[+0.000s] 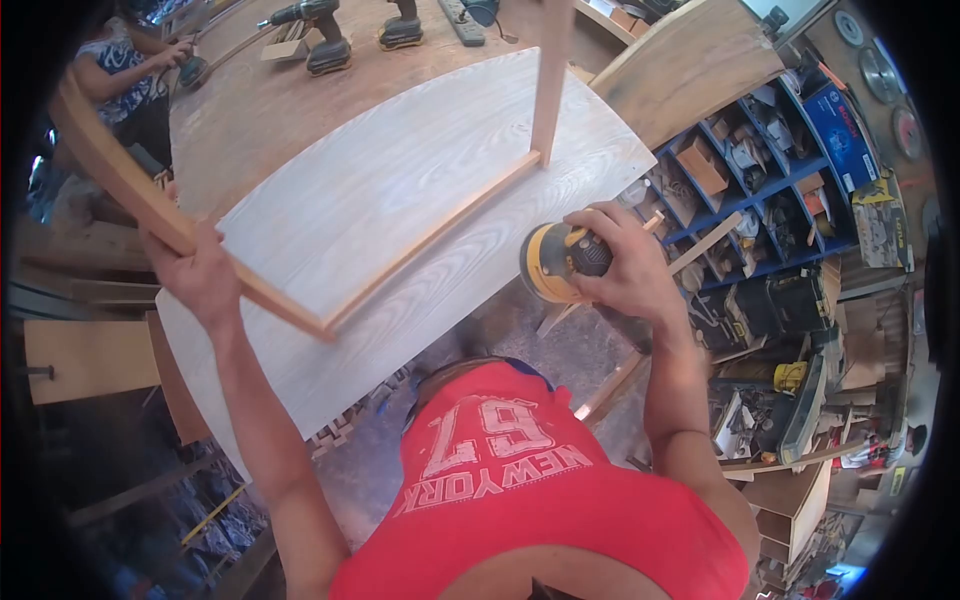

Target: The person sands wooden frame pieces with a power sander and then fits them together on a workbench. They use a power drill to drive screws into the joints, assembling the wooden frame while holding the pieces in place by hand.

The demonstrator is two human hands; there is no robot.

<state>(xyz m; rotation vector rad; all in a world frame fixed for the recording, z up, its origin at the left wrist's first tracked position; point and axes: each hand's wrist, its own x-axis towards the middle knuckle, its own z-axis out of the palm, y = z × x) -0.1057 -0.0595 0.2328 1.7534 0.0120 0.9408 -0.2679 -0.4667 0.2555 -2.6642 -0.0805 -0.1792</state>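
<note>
Blue compartment shelving (pixel 740 180), packed with parts too small to identify, lines the right side, and a dark round border swallows the corners of the view. A pale, curved-edged board (pixel 400 150) lies across a brown worktable (pixel 225 120), with a wooden frame (pixel 440 240) over it: a long crossbar joins a thick bent leg on the left to an upright on the right, whose top is cut off.

The left hand (pixel 205 270) is closed around the bent leg, part of its fingers hidden behind the wood. The right hand (pixel 635 265) is spread around the top of a yellow-and-black sander (pixel 560 262), thumb and fingers gripping its body; the sander is near the board's front edge, apart from the frame, its pad side turned mostly out of sight. Whether it is running cannot be told.

At the far side of the table stand two cordless drills (pixel 325 40), the right one cut off above. Another person (pixel 120 75), upper left and cropped, holds a blurred tool (pixel 192 70).
</note>
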